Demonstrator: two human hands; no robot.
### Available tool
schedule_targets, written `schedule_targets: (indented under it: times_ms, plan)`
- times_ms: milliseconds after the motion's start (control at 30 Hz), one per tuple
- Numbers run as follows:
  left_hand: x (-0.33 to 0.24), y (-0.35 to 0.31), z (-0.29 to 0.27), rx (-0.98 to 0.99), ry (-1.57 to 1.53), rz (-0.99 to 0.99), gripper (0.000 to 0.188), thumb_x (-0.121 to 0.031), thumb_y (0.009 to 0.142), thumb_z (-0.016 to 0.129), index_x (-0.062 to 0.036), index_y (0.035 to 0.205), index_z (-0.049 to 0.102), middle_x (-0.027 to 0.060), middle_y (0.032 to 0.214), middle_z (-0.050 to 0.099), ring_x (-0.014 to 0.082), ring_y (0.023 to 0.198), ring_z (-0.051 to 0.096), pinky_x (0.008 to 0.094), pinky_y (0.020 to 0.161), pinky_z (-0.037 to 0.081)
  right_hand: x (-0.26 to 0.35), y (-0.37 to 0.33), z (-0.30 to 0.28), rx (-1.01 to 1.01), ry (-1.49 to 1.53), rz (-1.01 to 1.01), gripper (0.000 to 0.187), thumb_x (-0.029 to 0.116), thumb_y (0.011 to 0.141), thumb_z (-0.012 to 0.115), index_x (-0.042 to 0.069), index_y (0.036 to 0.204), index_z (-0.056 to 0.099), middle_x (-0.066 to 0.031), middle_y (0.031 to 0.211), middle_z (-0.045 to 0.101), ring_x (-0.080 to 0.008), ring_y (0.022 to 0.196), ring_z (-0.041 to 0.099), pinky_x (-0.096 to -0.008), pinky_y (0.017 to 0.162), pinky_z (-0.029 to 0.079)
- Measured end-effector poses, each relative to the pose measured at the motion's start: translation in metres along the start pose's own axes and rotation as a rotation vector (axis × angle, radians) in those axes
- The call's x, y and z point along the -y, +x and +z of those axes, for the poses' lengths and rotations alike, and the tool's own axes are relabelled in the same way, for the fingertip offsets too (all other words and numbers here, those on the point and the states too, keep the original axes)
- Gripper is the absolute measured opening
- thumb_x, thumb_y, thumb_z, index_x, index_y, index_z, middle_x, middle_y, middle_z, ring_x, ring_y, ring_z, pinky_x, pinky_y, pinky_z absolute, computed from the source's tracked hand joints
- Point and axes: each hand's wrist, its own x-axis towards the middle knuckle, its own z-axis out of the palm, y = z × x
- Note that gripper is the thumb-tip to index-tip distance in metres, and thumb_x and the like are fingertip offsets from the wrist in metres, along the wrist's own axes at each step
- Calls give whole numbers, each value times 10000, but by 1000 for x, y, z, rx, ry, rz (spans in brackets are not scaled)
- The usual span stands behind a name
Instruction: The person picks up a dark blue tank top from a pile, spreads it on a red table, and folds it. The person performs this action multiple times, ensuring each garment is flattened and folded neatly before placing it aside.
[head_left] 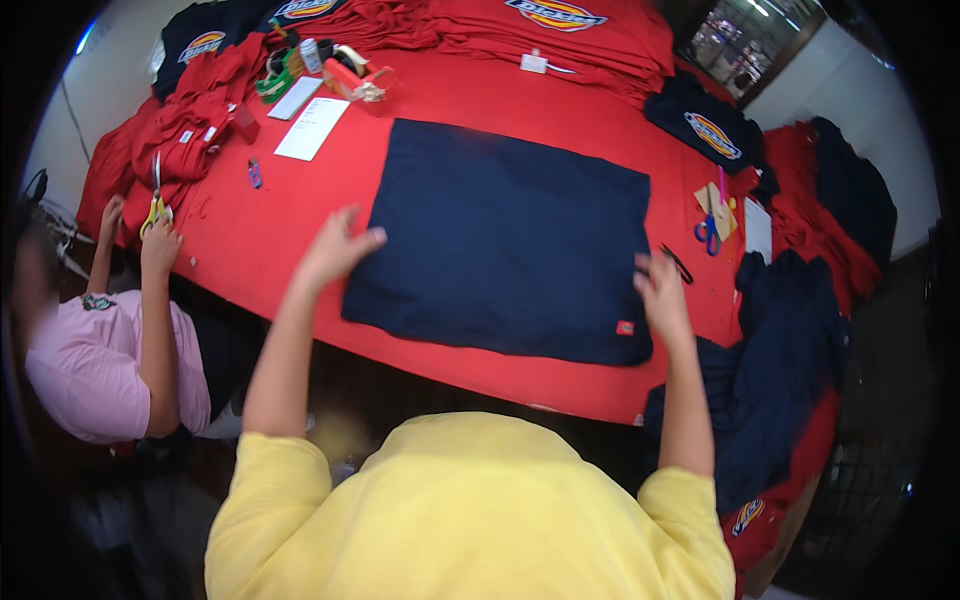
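A navy blue garment (505, 240), folded into a flat rectangle, lies in front of me on the red-covered table. Near its lower right corner is a small red label (625, 328). My left hand (338, 248) is open with the thumb apart, hovering by the garment's left edge and holding nothing. At the right edge, my right hand (660, 292) has its fingers apart and slightly bent; whether the fingertips touch the cloth I cannot tell. Just beyond that hand lies a slim black tool (677, 264), perhaps thread snips or tweezers.
Red shirts (590, 45) are piled along the far side. Navy garments (790, 350) hang over the right side. Blue-handled scissors (708, 234) lie at right, paper (312, 128) and tape dispensers (350, 75) at far left. A co-worker in pink (100, 360) holds yellow-handled scissors (154, 212).
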Motion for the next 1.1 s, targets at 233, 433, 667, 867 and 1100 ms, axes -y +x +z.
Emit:
schedule_targets:
  times_ms: [233, 433, 667, 867, 1100]
  plan:
    - [19, -128, 18, -254, 71, -243, 236, -191, 815, 718, 0, 896, 607, 121, 797, 596, 279, 770, 602, 410, 710, 469, -2, -128, 43, -207, -243, 201, 372, 67, 888, 582, 85, 1259, 580, -146, 1353, 482, -356, 1227, 457, -437, 1032, 366]
    - [27, -130, 19, -365, 59, -176, 224, -216, 812, 719, -12, 848, 633, 124, 763, 624, 279, 704, 597, 398, 644, 470, 67, -26, 28, -215, -8, 58, 212, 41, 867, 590, 57, 1054, 686, -118, 1148, 623, -308, 1123, 521, -403, 961, 415]
    - [12, -129, 26, -450, 190, -157, 189, -226, 813, 714, -51, 815, 643, 85, 720, 612, 295, 726, 559, 418, 693, 427, 236, 191, 142, 302, 503, -274, 272, 146, 954, 510, 5, 1159, 618, -168, 1109, 630, -300, 941, 646, -389, 834, 503]
    - [11, -123, 30, -494, 157, -97, 181, -218, 890, 630, -61, 802, 612, 86, 739, 589, 272, 736, 543, 384, 754, 373, 293, 304, 234, 358, 133, -426, 305, 279, 917, 603, 33, 1096, 627, -177, 1063, 624, -357, 971, 610, -446, 874, 468]
    - [20, -130, 17, -408, 253, -228, 247, -219, 930, 587, -58, 744, 565, 111, 652, 578, 301, 646, 542, 403, 683, 375, 301, 303, 270, -101, -190, -311, 294, 398, 928, 556, 106, 963, 568, -136, 963, 588, -373, 741, 646, -503, 617, 505]
